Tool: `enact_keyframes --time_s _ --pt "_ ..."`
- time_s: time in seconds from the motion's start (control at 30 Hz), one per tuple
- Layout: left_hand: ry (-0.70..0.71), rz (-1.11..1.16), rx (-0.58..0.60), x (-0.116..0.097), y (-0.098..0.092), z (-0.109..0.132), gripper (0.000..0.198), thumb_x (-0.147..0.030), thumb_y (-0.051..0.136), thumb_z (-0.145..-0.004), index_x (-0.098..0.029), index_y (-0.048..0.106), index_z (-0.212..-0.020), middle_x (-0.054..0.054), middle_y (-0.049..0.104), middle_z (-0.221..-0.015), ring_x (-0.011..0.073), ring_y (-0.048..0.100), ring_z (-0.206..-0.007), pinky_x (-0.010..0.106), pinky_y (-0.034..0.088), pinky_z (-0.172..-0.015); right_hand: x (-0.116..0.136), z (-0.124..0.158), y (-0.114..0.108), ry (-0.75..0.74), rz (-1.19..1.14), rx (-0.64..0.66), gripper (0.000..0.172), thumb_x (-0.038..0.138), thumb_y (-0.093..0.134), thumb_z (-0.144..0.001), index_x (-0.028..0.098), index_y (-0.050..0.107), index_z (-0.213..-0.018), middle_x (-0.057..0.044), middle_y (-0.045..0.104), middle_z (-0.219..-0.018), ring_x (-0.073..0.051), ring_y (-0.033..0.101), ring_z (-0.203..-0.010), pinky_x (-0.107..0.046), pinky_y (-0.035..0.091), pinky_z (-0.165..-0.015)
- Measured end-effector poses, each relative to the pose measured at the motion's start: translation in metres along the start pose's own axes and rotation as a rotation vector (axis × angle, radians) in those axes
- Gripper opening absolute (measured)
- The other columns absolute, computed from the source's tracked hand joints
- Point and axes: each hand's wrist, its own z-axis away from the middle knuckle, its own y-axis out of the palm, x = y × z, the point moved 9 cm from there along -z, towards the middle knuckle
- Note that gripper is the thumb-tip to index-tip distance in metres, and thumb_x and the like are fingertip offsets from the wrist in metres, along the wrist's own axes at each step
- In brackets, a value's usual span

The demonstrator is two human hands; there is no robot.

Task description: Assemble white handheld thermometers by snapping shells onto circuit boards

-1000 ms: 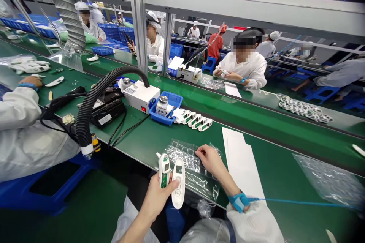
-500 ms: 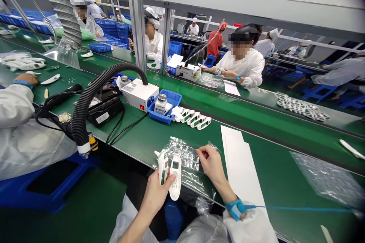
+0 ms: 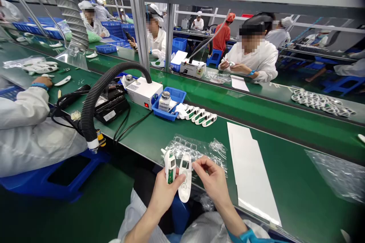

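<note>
My left hand (image 3: 163,194) holds two white thermometer shell halves side by side: one with a green circuit board (image 3: 170,166) and a front cover (image 3: 186,177) with a small window. My right hand (image 3: 213,179) hovers just right of the cover, its thumb and forefinger pinched together on something too small to make out. Behind the hands a clear plastic bag of small clear parts (image 3: 196,149) lies on the green bench (image 3: 159,136).
White paper sheets (image 3: 251,171) lie to the right, another clear bag (image 3: 339,174) farther right. A row of thermometer halves (image 3: 199,115), a blue tray with a bottle (image 3: 168,103), a white box and a black hose (image 3: 94,98) stand behind. A co-worker's sleeve (image 3: 25,121) is at left.
My right hand has lifted off the plastic bag and come toward the cover in my left hand. The left hand has stayed about where it was.
</note>
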Motion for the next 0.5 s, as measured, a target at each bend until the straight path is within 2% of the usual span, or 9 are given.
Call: enact_keyframes --time_s 0.5 --pt "0.016 -0.024 0.011 -0.0007 0.0067 0.0038 0.031 -0.038 0.074 -0.069 -0.012 0.059 -0.08 0.002 0.063 -0.072 0.0126 0.054 -0.067 0.022 0.044 -0.064 0.0077 0.007 0.005 -0.088 0.063 -0.048 0.027 0.036 0.057 -0.087 0.017 0.058 -0.069 0.0 0.051 -0.066 -0.01 0.042 -0.059 -0.021 0.035 -0.056"
